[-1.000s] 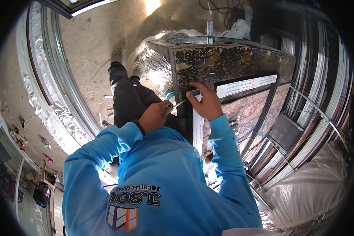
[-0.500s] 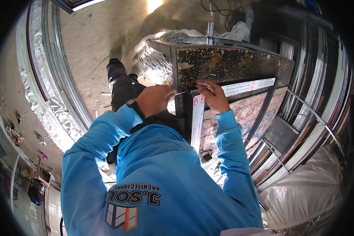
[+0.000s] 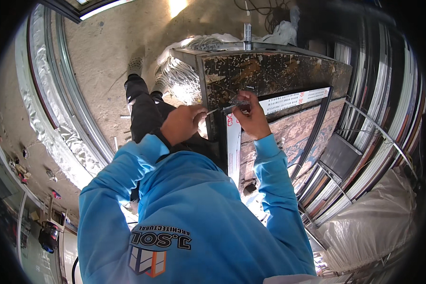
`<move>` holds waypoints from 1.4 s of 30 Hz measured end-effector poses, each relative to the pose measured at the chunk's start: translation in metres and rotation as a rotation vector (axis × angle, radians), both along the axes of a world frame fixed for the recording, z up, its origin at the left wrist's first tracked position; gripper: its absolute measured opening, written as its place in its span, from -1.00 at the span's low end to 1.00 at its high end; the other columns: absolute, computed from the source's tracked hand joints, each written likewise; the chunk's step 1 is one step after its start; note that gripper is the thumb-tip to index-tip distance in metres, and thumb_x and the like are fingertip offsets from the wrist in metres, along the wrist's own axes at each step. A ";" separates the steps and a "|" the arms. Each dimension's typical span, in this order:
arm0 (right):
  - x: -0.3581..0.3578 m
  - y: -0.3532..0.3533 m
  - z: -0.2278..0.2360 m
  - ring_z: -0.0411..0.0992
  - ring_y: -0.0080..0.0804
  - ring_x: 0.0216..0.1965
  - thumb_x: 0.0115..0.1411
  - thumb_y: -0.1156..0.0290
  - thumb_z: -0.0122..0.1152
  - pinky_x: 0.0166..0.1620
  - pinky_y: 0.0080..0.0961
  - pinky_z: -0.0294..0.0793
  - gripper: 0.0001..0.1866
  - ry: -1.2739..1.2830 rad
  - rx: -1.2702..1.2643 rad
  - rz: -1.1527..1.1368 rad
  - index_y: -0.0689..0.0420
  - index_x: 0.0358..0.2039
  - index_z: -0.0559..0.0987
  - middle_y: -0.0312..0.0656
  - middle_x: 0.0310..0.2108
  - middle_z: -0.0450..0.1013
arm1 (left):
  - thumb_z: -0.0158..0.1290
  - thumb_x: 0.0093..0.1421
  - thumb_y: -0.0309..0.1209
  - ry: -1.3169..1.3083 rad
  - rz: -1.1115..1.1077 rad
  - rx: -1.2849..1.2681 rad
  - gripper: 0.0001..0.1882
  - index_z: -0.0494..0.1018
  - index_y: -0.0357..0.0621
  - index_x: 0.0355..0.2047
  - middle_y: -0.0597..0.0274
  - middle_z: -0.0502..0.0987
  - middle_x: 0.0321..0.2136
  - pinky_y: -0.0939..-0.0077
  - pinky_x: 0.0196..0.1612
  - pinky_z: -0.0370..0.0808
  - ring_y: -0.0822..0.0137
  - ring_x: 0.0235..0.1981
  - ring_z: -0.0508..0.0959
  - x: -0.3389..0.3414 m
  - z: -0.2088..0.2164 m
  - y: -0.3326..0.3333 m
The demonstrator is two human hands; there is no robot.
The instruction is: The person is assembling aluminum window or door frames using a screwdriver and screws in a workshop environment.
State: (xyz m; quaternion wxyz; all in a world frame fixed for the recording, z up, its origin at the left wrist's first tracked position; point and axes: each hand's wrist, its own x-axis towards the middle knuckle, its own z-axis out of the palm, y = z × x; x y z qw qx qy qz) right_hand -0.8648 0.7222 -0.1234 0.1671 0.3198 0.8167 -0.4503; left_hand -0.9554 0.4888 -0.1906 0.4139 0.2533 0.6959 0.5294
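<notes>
My left hand is closed on a thin metal-shafted tool, its handle hidden in the fist. The shaft points right, to the near left corner of a dark aluminium frame. That frame lies on the workbench, with white printed protective film along its far and left bars. Just right of the tool's tip, my right hand pinches a small, dark, shiny piece over the frame's corner. Its exact kind cannot be made out.
The workbench has a worn, paint-chipped dark top. A bundle of pale strands lies at its left side. Long metal profiles are stacked at right, others at left. Clear plastic sheeting covers something lower right.
My right fingers have lifted slightly, and a dark shiny piece now shows between them. The left hand stays at the frame's corner, with the tool tilted more. The whole view has shifted a little.
</notes>
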 end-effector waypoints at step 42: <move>-0.051 0.004 0.005 0.50 -0.02 -0.02 0.01 0.49 0.47 0.04 -0.16 0.50 -0.42 0.249 0.317 0.334 0.01 0.08 0.50 -0.04 -0.01 0.50 | 0.10 0.32 -0.31 0.360 -0.072 -0.044 -0.78 0.51 -0.14 -0.11 -0.03 0.63 -0.28 0.04 -0.25 0.53 -0.12 -0.31 0.62 -0.056 0.028 0.001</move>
